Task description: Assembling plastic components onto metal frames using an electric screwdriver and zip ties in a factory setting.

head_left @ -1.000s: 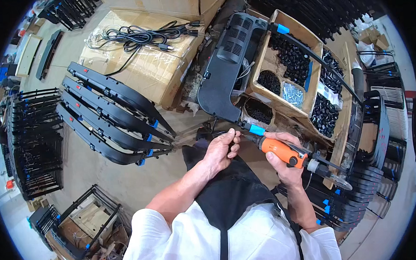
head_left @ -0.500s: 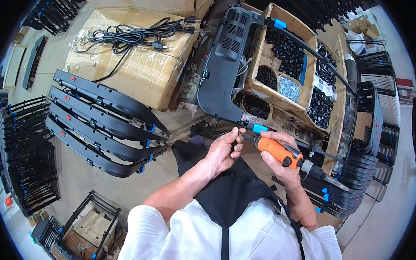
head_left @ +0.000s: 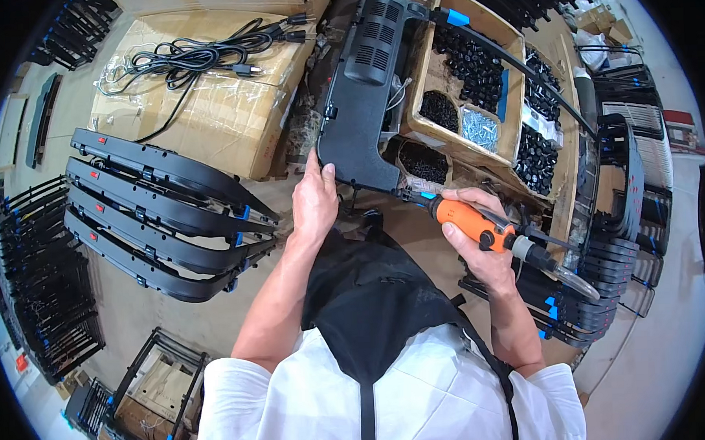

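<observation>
My right hand grips an orange powered screwdriver whose tip points left at the lower right corner of a long black plastic panel. That panel has vent slots near its top and leans over a cardboard box. My left hand holds the panel's lower left edge, thumb on its face. A hose runs from the tool's rear toward the lower right.
A compartmented cardboard box holds black parts and silver screws. Several curved black frames lie stacked at left. A taped carton with black cables sits at the upper left. More black parts are stacked on the right.
My left hand left the screwdriver tip and moved up left onto the panel's lower edge. The screwdriver tip now meets the panel's corner.
</observation>
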The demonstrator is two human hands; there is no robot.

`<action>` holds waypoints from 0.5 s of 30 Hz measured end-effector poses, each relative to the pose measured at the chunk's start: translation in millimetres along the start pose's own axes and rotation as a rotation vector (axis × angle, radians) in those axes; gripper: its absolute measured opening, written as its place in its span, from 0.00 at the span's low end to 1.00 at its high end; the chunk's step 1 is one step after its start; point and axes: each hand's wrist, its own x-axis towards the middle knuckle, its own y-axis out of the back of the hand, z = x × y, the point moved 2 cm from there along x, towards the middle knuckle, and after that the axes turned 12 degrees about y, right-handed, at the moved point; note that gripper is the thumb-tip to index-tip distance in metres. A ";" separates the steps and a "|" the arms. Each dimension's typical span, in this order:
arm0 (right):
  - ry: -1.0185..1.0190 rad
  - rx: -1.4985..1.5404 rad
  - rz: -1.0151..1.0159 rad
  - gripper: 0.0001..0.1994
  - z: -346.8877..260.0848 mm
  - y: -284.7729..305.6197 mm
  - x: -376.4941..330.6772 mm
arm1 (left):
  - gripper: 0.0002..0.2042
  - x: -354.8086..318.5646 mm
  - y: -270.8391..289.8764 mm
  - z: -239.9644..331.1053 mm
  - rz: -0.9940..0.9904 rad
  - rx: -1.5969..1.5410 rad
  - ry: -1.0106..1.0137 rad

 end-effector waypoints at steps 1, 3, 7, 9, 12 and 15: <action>-0.025 -0.011 -0.003 0.22 0.5 1.2 -1.0 | 0.28 -1.6 -0.6 6.5 -0.059 0.014 0.093; -0.038 -0.017 -0.003 0.23 4.7 2.5 -2.3 | 0.28 -1.5 -4.0 8.8 -0.047 0.087 0.092; 0.024 -0.035 -0.061 0.22 5.9 2.9 2.4 | 0.29 -2.5 -5.4 11.1 -0.047 0.215 0.103; 0.011 -0.003 -0.068 0.22 6.3 2.0 3.6 | 0.29 -2.8 -7.1 9.2 -0.046 0.219 0.107; -0.009 0.017 -0.092 0.22 9.5 -2.4 7.8 | 0.29 -3.6 -8.0 10.4 -0.049 0.214 0.121; -0.022 -0.010 -0.129 0.22 14.4 -7.0 12.3 | 0.29 -4.9 -8.6 9.4 -0.037 0.208 0.121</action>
